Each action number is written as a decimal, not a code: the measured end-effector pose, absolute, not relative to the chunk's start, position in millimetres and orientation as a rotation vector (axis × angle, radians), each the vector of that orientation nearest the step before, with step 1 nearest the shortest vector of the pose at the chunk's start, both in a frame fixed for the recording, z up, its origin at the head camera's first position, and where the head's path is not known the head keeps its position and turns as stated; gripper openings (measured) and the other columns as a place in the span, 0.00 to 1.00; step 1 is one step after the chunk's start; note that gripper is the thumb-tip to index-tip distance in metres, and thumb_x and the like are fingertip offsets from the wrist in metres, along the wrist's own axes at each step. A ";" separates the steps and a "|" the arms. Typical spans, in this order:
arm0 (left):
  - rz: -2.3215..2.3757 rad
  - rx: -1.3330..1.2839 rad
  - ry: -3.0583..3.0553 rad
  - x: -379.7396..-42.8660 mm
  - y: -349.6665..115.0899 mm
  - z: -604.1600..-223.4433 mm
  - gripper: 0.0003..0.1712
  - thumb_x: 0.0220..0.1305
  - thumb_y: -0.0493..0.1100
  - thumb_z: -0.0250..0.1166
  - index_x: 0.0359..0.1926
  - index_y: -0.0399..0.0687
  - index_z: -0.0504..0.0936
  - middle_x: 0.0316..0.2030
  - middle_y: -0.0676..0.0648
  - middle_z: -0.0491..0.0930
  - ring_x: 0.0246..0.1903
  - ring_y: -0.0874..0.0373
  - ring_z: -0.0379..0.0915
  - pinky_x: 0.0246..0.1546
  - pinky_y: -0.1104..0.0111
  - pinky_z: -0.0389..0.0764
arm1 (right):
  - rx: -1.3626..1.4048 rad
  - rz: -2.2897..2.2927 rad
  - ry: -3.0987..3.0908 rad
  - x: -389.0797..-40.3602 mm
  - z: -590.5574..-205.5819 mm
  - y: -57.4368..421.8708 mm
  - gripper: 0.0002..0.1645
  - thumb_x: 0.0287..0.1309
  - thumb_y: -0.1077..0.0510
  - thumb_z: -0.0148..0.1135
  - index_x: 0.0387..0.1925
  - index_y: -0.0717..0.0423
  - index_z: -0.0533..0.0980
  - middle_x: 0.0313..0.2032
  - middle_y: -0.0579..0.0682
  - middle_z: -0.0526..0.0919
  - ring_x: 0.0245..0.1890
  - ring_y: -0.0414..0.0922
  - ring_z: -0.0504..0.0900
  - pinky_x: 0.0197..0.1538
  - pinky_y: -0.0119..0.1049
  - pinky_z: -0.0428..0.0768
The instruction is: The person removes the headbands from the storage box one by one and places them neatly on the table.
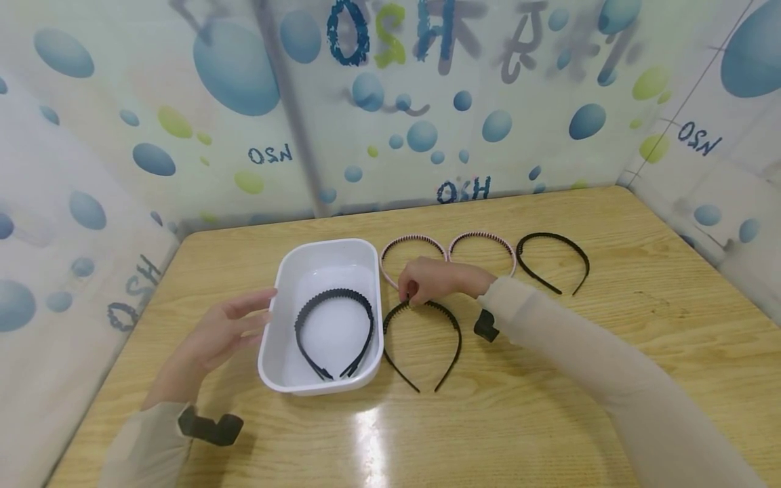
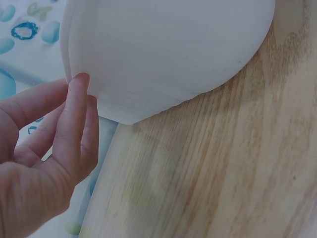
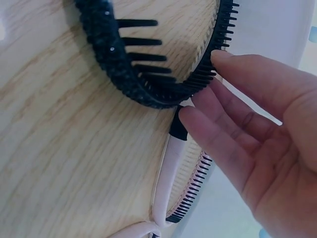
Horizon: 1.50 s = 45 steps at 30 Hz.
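Observation:
My right hand [image 1: 436, 276] pinches the top of a black toothed headband [image 1: 459, 339], just right of a white plastic tub [image 1: 268, 352]. In the right wrist view, the thumb and fingers meet across this headband's band, with its teeth pointing inward. My left hand [image 1: 219, 332] is at the tub's left side, its fingers extended and fingertips at the rim and outer wall, as the left wrist view also shows. Inside the tub lies a dark headband [image 1: 335, 293], its ends toward me.
Behind the right hand lie two pink headbands, one [image 1: 413, 237] partly covered by the hand, the other [image 1: 482, 234] beside it. Farther right is another black headband [image 1: 552, 235]. The wooden table [image 1: 549, 407] meets a bubble-patterned wall covering [image 1: 421, 135] at the back and sides.

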<state>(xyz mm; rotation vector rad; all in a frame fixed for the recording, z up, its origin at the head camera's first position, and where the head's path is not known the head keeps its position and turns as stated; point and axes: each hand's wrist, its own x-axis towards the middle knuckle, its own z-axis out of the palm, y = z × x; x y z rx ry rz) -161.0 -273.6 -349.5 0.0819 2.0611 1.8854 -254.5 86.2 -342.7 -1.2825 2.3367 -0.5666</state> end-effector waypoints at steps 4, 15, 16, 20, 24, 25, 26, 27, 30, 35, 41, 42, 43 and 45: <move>1.885 0.079 2.063 -160.8 -273.4 -348.8 0.22 0.62 0.35 0.59 0.58 0.51 0.73 0.46 0.60 0.74 0.45 0.67 0.72 0.44 0.70 0.78 | -1.270 -0.561 2.349 -255.3 -341.1 86.2 0.08 0.47 0.68 0.64 0.33 0.61 0.81 0.28 0.47 0.80 0.28 0.36 0.75 0.33 0.27 0.75; 1.868 0.075 2.075 -160.8 -274.4 -348.3 0.24 0.62 0.36 0.59 0.60 0.50 0.71 0.47 0.60 0.73 0.46 0.68 0.71 0.44 0.70 0.78 | -1.281 -0.565 2.368 -263.7 -318.1 85.9 0.09 0.53 0.66 0.59 0.38 0.63 0.80 0.28 0.47 0.80 0.28 0.39 0.76 0.35 0.32 0.76; 1.869 0.074 2.075 -160.8 -274.4 -348.3 0.24 0.62 0.36 0.59 0.60 0.50 0.72 0.47 0.60 0.73 0.46 0.68 0.71 0.44 0.70 0.78 | -1.285 -0.566 2.372 -264.6 -316.0 85.0 0.10 0.54 0.66 0.60 0.38 0.63 0.80 0.29 0.47 0.80 0.29 0.40 0.76 0.36 0.32 0.76; 1.885 0.074 2.063 -161.3 -274.5 -349.0 0.23 0.62 0.35 0.59 0.59 0.51 0.73 0.47 0.60 0.74 0.45 0.67 0.72 0.43 0.70 0.78 | -1.303 -0.602 2.356 -267.3 -307.9 80.8 0.12 0.54 0.66 0.59 0.42 0.64 0.79 0.33 0.50 0.82 0.32 0.41 0.78 0.39 0.33 0.77; 1.896 0.079 2.056 -161.9 -274.9 -350.1 0.22 0.62 0.34 0.59 0.58 0.52 0.74 0.46 0.60 0.74 0.45 0.67 0.72 0.43 0.70 0.78 | -1.325 -0.624 2.341 -268.2 -299.5 75.9 0.13 0.54 0.66 0.58 0.43 0.64 0.79 0.35 0.53 0.81 0.32 0.42 0.77 0.39 0.34 0.77; 1.895 0.080 2.057 -162.0 -275.0 -350.4 0.22 0.62 0.34 0.59 0.58 0.52 0.74 0.46 0.60 0.74 0.45 0.67 0.72 0.43 0.70 0.78 | -1.331 -0.623 2.341 -268.1 -297.5 74.4 0.12 0.55 0.66 0.58 0.42 0.64 0.79 0.34 0.52 0.81 0.31 0.42 0.76 0.38 0.33 0.77; 1.892 0.079 2.059 -162.0 -275.0 -350.5 0.22 0.62 0.35 0.59 0.58 0.52 0.74 0.47 0.60 0.74 0.45 0.67 0.72 0.43 0.70 0.78 | -1.337 -0.623 2.343 -268.1 -295.6 72.8 0.12 0.55 0.66 0.58 0.42 0.64 0.79 0.34 0.52 0.81 0.31 0.41 0.76 0.37 0.33 0.76; 1.889 0.079 2.061 -161.9 -275.0 -350.7 0.23 0.62 0.35 0.59 0.58 0.52 0.73 0.47 0.60 0.74 0.46 0.67 0.72 0.44 0.70 0.78 | -1.342 -0.619 2.347 -267.8 -293.7 71.0 0.11 0.56 0.65 0.59 0.41 0.63 0.79 0.33 0.51 0.80 0.30 0.41 0.75 0.37 0.33 0.76; 1.878 0.076 2.073 -161.9 -274.7 -351.3 0.23 0.62 0.36 0.60 0.59 0.51 0.73 0.47 0.60 0.74 0.46 0.67 0.72 0.44 0.70 0.78 | -1.347 -0.614 2.362 -267.3 -289.5 65.3 0.10 0.56 0.64 0.59 0.40 0.62 0.80 0.31 0.49 0.80 0.29 0.41 0.75 0.36 0.32 0.76; 1.889 0.084 2.062 -161.9 -273.7 -351.7 0.24 0.62 0.35 0.59 0.59 0.51 0.72 0.47 0.60 0.74 0.46 0.67 0.72 0.44 0.69 0.77 | -1.359 -0.602 2.373 -267.3 -286.1 55.0 0.10 0.56 0.64 0.60 0.40 0.62 0.79 0.32 0.48 0.80 0.32 0.41 0.75 0.38 0.32 0.76; 1.907 0.088 2.044 -161.8 -273.4 -351.2 0.23 0.62 0.34 0.59 0.58 0.52 0.74 0.47 0.59 0.74 0.46 0.67 0.72 0.44 0.69 0.78 | -1.401 -0.572 2.378 -268.9 -283.1 37.7 0.10 0.55 0.64 0.61 0.40 0.62 0.79 0.34 0.48 0.80 0.33 0.41 0.75 0.38 0.31 0.75; 1.909 0.089 2.041 -161.8 -273.3 -351.1 0.23 0.62 0.34 0.59 0.58 0.52 0.74 0.47 0.59 0.74 0.46 0.67 0.72 0.44 0.69 0.78 | -1.401 -0.567 2.379 -269.1 -282.2 34.5 0.10 0.55 0.64 0.61 0.40 0.61 0.79 0.34 0.48 0.80 0.33 0.41 0.75 0.38 0.31 0.75; 1.913 0.088 2.039 -161.7 -273.3 -351.2 0.22 0.62 0.34 0.59 0.57 0.53 0.74 0.47 0.59 0.74 0.46 0.67 0.72 0.44 0.69 0.78 | -1.403 -0.557 2.382 -269.3 -281.5 31.3 0.10 0.55 0.64 0.61 0.41 0.61 0.80 0.33 0.48 0.80 0.33 0.41 0.75 0.38 0.30 0.75; 1.913 0.088 2.038 -161.6 -273.5 -351.1 0.22 0.62 0.34 0.59 0.57 0.53 0.75 0.47 0.59 0.74 0.45 0.66 0.72 0.43 0.70 0.78 | -1.405 -0.548 2.381 -269.6 -279.9 24.6 0.11 0.55 0.64 0.60 0.41 0.61 0.80 0.34 0.48 0.80 0.33 0.41 0.75 0.38 0.30 0.75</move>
